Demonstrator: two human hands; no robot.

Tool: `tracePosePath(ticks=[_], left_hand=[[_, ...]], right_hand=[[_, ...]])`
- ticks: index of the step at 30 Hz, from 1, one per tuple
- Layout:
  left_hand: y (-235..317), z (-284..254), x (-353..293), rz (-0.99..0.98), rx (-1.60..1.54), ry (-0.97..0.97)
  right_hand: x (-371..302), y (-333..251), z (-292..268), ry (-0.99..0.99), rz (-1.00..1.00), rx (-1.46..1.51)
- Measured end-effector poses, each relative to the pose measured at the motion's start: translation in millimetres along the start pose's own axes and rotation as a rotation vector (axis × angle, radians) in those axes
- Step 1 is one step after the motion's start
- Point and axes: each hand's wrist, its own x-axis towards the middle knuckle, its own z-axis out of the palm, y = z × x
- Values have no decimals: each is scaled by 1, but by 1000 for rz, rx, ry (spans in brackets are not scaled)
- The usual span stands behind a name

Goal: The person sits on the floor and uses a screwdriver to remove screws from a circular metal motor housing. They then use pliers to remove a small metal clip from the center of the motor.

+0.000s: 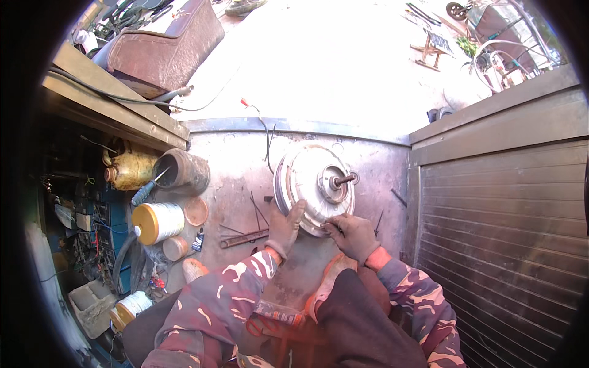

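Centrally, the hub [305, 184] lies just above my left hand [285, 232], gripping its edge, and right hand [357, 237], hold unclear; axle [345, 180] points right.

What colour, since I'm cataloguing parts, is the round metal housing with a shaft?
Silvery grey; the housing shows best in the head view.

On my remote feed I ct. 1 L hand [286, 230], 1 R hand [356, 236], 1 metal hub [305, 184] w/ 1 shaft [346, 180], 1 blue-hdl. screwdriver [143, 193], 1 grimy jug [134, 167], 1 brn. pot [195, 170].
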Motion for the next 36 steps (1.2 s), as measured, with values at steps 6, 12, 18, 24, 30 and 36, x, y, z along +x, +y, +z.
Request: tracePosePath(ticks=[6, 12, 18, 24, 30, 36], left_hand=[[-12, -3, -1, -41, -14, -42], [-3, 1, -2, -114, -103, -50], [-11, 0, -1, -93, -223, -90], [1, -1, -2, 21, -17, -64], [9, 1, -2, 16, -10, -43], [10, 2, -1, 25, -7, -37]], right_hand=[[-2, -1, -3, -10, -12, -66], [1, -3, -3, 89, -75, -8], [-2, -5, 1, 28, 9, 22], [0, -6, -1, 25, 47, 15], [-1, -7, -2, 15, 42, -24], [-2, -6, -1, 12, 45, -8]])
